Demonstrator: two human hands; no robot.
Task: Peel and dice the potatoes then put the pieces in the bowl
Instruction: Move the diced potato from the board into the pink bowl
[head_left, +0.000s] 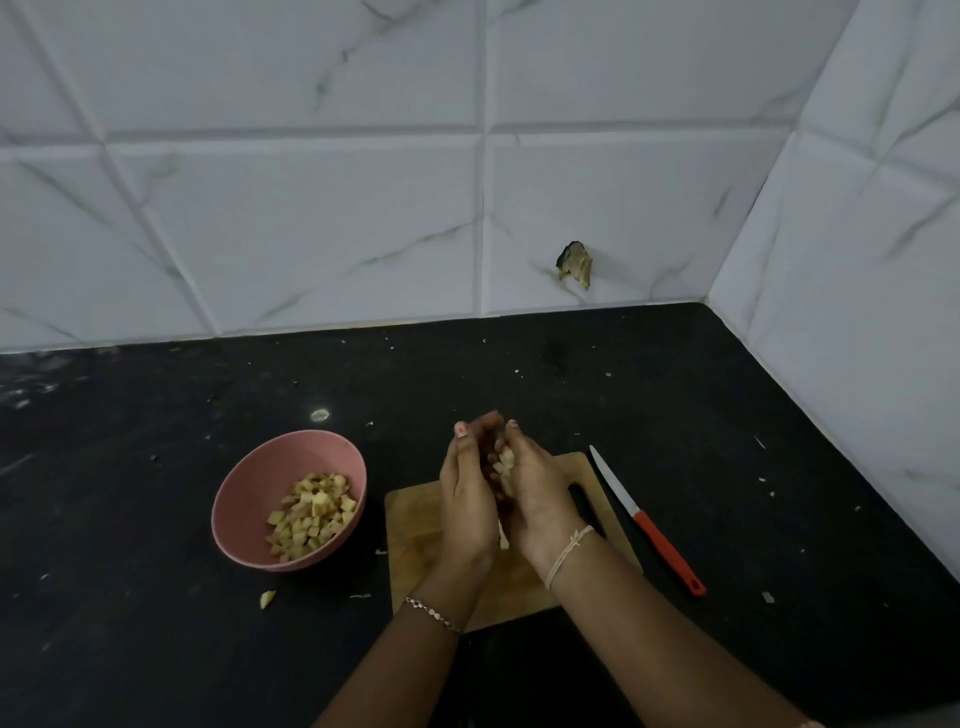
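My left hand (467, 499) and my right hand (537, 501) are cupped together above the wooden cutting board (415, 525). Between the palms sits a clump of pale diced potato pieces (505, 461); one piece (503, 540) shows under the heels of my hands. To the left of the board stands a pink bowl (249, 488) on the black counter, holding several diced potato pieces (311, 514). A knife with a red handle (667, 548) and a white blade lies on the counter just right of the board.
A stray potato piece (267, 598) lies on the counter in front of the bowl, with small scraps scattered around. White marble-look tiled walls close off the back and right; a damaged spot (575, 264) marks the back wall. A dark object (584, 506) lies on the board by my right wrist.
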